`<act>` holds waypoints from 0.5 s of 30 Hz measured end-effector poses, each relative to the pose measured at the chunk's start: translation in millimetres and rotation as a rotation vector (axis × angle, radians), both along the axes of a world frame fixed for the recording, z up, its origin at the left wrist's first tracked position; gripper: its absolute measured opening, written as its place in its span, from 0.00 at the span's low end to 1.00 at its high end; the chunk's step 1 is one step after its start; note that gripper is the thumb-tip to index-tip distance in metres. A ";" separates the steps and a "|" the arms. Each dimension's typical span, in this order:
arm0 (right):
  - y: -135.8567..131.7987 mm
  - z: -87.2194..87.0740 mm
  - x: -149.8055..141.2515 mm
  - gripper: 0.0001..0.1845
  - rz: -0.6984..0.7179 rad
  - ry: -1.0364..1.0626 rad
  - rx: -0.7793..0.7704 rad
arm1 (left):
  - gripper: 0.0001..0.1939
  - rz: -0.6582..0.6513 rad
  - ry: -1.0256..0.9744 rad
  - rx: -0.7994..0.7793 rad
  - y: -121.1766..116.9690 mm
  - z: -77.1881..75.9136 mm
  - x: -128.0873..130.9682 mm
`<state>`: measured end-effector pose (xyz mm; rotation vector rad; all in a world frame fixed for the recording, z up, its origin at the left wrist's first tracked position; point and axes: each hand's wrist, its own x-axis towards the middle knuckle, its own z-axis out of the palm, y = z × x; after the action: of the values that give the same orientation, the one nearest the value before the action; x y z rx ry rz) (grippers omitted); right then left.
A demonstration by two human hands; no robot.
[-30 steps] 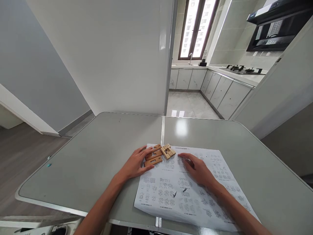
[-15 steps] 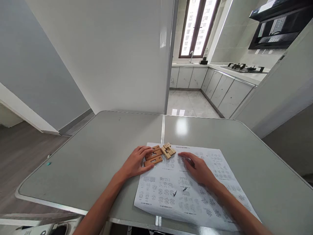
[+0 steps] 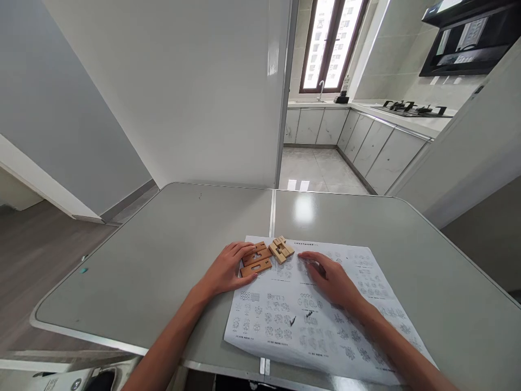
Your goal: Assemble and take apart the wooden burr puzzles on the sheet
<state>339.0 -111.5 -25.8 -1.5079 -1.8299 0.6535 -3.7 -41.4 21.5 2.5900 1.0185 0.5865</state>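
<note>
While the left hand touches brown slabs, thumb spread wide, pale blocks between hands, right hand half-curled, empty

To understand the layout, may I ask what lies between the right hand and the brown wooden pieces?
From the brown wooden pieces toward the right hand come the pale wooden blocks, then a strip of printed paper; the head view shows this.

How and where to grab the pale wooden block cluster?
Likely pinch the pale cluster by its far and near outer sides, coming from the right across the printed sheet: brown wooden pieces crowd its left, and its straight-sided blocks offer flat faces.
</note>
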 end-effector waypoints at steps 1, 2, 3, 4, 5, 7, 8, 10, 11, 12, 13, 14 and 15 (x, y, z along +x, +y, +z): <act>0.1 0.3 0.0 0.20 0.004 -0.002 -0.005 | 0.32 -0.002 -0.002 0.002 0.0 0.0 0.2; 0.3 0.5 0.1 0.20 0.007 -0.005 -0.007 | 0.32 -0.002 -0.005 0.004 0.0 -0.1 0.3; 0.5 0.7 0.1 0.20 0.006 -0.008 -0.006 | 0.32 -0.003 -0.006 0.007 0.0 -0.3 0.3; 0.7 0.7 0.2 0.20 0.006 -0.011 -0.005 | 0.32 -0.003 -0.007 0.010 0.1 -0.7 0.2; 0.8 0.7 0.3 0.20 0.004 -0.013 -0.004 | 0.30 -0.006 -0.005 0.013 0.1 -1.0 0.1; 0.8 0.5 0.3 0.20 0.000 -0.012 -0.007 | 0.26 -0.016 0.002 0.021 0.1 -1.7 -0.3; 0.7 0.4 0.4 0.20 -0.001 -0.010 -0.010 | 0.23 -0.022 0.004 0.025 0.0 -1.9 -0.4; 0.4 0.5 0.5 0.20 0.000 -0.007 -0.014 | 0.19 -0.027 0.007 0.027 -0.4 -1.9 -0.3; 0.3 0.7 0.5 0.20 0.002 -0.006 -0.015 | 0.18 -0.025 0.007 0.026 -0.7 -1.8 -0.1; 0.2 1.0 0.6 0.20 0.007 -0.006 -0.019 | 0.18 -0.020 0.006 0.025 -1.0 -1.6 0.2; 0.1 1.3 0.7 0.20 0.012 -0.006 -0.024 | 0.17 -0.015 0.004 0.023 -1.3 -1.3 0.6; 0.0 1.6 0.9 0.20 0.014 -0.006 -0.029 | 0.17 -0.010 0.000 0.021 -1.5 -1.0 0.9; 0.0 1.7 1.0 0.21 0.015 -0.006 -0.035 | 0.16 -0.007 -0.006 0.019 -1.7 -0.6 1.3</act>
<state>340.0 -111.5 -24.1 -1.5218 -1.8446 0.6918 -2.4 -43.1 20.9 2.6052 1.0071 0.6042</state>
